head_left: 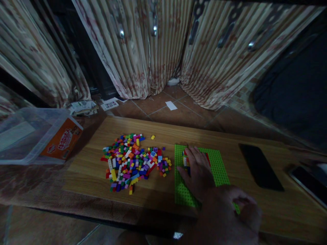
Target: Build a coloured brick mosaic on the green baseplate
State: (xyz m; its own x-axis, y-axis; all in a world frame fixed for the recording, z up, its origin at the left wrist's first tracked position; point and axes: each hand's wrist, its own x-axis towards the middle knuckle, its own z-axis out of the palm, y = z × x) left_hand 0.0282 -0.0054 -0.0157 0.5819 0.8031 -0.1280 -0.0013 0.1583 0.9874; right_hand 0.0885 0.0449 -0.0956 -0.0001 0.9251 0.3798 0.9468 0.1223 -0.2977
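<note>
My right hand [198,170] lies palm down over a low group of coloured bricks [185,159] on a green studded baseplate [222,166]. Its fingers are stretched out and its thumb points left, beside the bricks. Most of the group is hidden under the hand; red, white, yellow and blue edges show. Nearer to me, my left hand [240,207] is dark and blurred, over the area of my right wrist and the plate's near right corner. Its fingers are curled, and whatever may be in them cannot be made out.
A heap of loose coloured bricks [133,161] spreads across the wooden table [87,170] left of the plate. A black phone-like slab [259,166] and another dark device [310,182] lie at right. A clear plastic box [33,136] stands at left. Striped curtains [133,51] hang behind.
</note>
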